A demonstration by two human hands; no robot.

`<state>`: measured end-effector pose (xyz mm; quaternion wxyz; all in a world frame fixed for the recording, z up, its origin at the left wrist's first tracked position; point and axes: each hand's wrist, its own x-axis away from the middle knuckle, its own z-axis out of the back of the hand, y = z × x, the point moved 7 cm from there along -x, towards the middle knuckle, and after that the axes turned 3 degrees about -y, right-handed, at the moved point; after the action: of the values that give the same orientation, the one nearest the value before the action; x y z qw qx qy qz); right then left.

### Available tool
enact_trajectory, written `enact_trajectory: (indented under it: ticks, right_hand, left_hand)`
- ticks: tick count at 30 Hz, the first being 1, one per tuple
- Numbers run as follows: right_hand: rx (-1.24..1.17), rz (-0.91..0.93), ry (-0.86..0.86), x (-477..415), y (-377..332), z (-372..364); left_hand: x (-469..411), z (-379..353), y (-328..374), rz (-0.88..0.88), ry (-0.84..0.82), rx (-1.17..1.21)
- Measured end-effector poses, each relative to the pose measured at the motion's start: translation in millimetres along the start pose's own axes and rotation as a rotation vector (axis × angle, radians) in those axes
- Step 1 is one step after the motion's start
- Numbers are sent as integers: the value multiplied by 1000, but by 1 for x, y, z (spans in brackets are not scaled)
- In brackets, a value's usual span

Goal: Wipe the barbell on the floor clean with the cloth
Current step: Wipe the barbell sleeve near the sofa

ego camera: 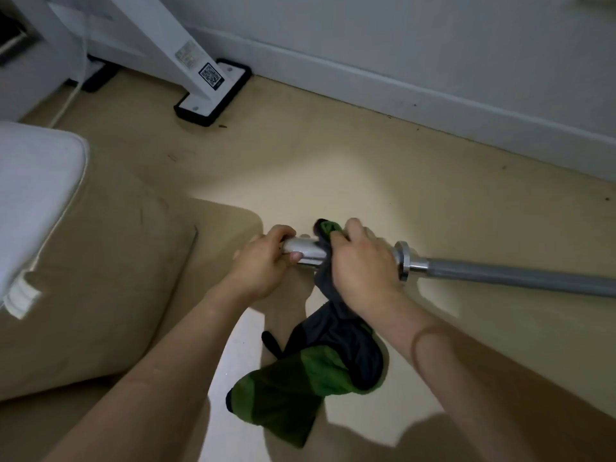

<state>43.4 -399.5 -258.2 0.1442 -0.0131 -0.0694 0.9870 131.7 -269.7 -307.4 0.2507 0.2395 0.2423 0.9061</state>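
Observation:
The barbell (500, 273) runs from the centre of the view off the right edge, a grey shaft with a chrome collar and a shiny chrome sleeve at its near end. My left hand (263, 261) grips the tip of that sleeve. My right hand (363, 261) is closed around the sleeve just left of the collar, pressing a green and dark grey cloth (306, 371) against the metal. Most of the cloth hangs down from my right hand and trails toward the beige floor below.
A white cushion (36, 195) fills the left side. A white metal frame leg on a black-edged foot plate (213, 91) stands at the back left, with a pale cable beside it. A white baseboard (433, 98) runs along the wall behind the barbell.

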Motion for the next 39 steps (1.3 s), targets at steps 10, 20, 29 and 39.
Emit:
enact_trajectory:
  ticks: [10, 20, 29, 39]
  right_hand:
    - [-86, -21, -19, -37, -33, -6]
    - [-18, -161, -10, -42, 30, 2]
    - [-66, 81, -224, -50, 31, -1]
    - [79, 50, -297, -8, 92, -5]
  left_hand:
    - [-43, 2, -3, 92, 24, -33]
    - [-53, 22, 37, 46, 317, -82]
    - [-8, -28, 101, -256, 281, -107]
    - [-18, 2, 82, -296, 385, -460]
